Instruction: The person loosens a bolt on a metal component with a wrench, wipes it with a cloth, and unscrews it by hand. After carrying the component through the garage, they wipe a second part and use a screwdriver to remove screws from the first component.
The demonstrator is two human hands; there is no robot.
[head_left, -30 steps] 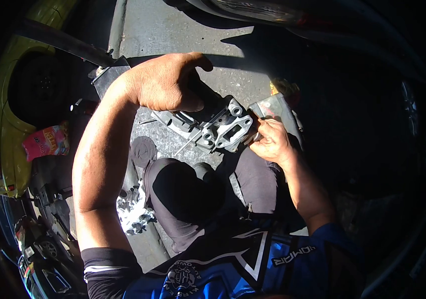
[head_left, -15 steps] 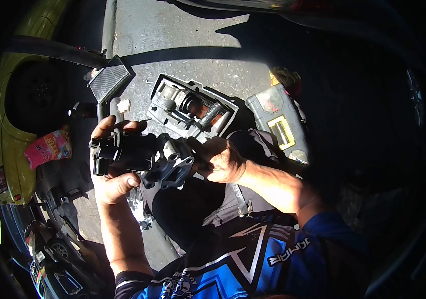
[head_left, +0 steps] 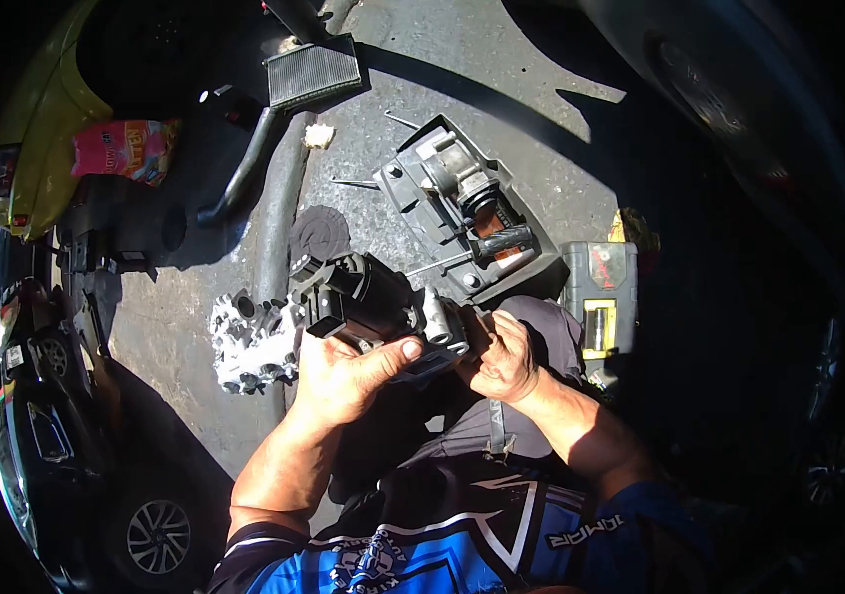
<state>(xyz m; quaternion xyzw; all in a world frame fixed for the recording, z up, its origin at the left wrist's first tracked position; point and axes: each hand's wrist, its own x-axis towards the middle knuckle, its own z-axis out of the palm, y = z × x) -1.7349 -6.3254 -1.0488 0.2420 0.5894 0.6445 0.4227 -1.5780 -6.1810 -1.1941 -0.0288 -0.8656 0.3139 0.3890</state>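
Observation:
Both hands hold a black-and-silver engine part [head_left: 378, 297] above my lap. It has a dark cylindrical housing, a boxy black end and a metal flange with bolt holes. My left hand [head_left: 343, 381] wraps the boxy end from below, its thumb lying along the near side; its other fingers are mostly hidden. At the flange end, my right hand [head_left: 504, 358] closes its fingers against the metal, and part of its grip is in shadow. Just beyond sits an upturned black plastic cover [head_left: 411, 213], holding a metal housing [head_left: 457, 163] and a black-handled tool [head_left: 504, 242].
A silvery metal casting [head_left: 256, 346] lies on the ground at the left. A grey case [head_left: 615, 265] stands at the right. Farther off are a finned rectangular panel [head_left: 314, 77], a dark hose [head_left: 254, 163] and a pink bag [head_left: 111, 148]. Parked cars flank the left side.
The view has turned, so the ground items appear shifted. The engine part is now tilted differently, its flange end toward me, and my left hand has moved to a grip from beneath.

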